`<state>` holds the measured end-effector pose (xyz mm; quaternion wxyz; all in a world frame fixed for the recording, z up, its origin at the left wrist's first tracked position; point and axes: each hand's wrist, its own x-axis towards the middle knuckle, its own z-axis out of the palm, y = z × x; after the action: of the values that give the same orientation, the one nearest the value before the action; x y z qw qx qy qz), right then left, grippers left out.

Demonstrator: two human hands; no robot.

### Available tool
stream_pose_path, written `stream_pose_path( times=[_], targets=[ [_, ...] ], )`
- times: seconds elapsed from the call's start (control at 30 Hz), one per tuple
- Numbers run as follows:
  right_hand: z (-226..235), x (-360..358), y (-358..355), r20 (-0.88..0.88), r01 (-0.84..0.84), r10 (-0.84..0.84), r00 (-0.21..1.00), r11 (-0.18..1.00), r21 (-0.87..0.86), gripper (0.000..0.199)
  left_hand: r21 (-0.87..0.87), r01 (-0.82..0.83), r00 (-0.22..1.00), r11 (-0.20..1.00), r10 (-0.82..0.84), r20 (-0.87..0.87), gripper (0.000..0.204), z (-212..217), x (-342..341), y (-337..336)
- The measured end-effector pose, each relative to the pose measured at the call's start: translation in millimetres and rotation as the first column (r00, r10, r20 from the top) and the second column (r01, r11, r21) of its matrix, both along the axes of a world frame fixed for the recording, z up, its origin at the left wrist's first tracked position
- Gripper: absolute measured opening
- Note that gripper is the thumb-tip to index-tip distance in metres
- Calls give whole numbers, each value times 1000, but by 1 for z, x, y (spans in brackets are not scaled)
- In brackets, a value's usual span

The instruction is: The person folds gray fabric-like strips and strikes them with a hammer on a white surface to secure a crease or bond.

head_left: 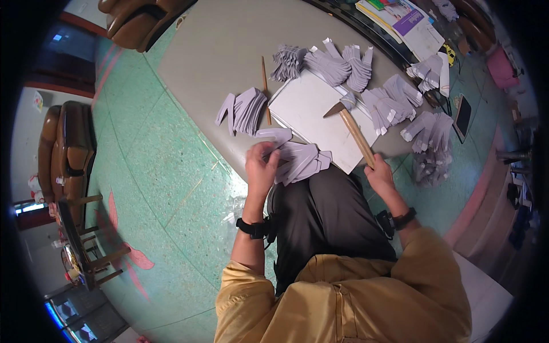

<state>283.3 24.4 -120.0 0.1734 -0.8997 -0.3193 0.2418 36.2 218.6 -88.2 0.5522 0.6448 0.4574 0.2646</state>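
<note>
My right hand point(379, 173) is closed around the wooden handle of a hammer point(355, 135). The hammer's dark, pointed head rests over a white board point(311, 106), with a small grey piece beside it. On the left, the fingers of my left hand point(262, 162) are curled on a flat grey curved piece point(275, 135); its gripped part is partly hidden by the fingers. Right beside that hand, a loose fan of similar grey pieces point(300, 162) lies at the table's near edge, over my knees.
Bundles of grey pieces point(247, 111) stand around the board, more at its far side point(330, 66) and right point(393, 103). A thin brown stick point(265, 86) lies left of the board. Further right are a phone point(462, 117) and printed booklets point(400, 20). Brown leather seats point(68, 151) stand left.
</note>
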Motion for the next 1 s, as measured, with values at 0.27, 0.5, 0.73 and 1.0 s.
stream_pose_path(
  times=[0.27, 0.5, 0.73, 1.0],
  targets=[
    [27, -6, 0, -89, 85, -63, 994, 960, 268, 29, 652, 254, 791, 714, 235, -565, 21, -20, -8, 8],
    [35, -7, 6, -240, 112, -18, 971, 915, 387, 36, 834, 77, 928, 547, 267, -261, 18, 23, 38, -4],
    [33, 2, 17, -249, 118, -51, 967, 957, 266, 42, 695, 275, 891, 664, 96, -444, 23, -9, 112, -19],
    [45, 11, 21, -228, 100, -63, 972, 984, 151, 45, 740, 258, 895, 621, 134, -425, 41, -28, 113, -8]
  ],
)
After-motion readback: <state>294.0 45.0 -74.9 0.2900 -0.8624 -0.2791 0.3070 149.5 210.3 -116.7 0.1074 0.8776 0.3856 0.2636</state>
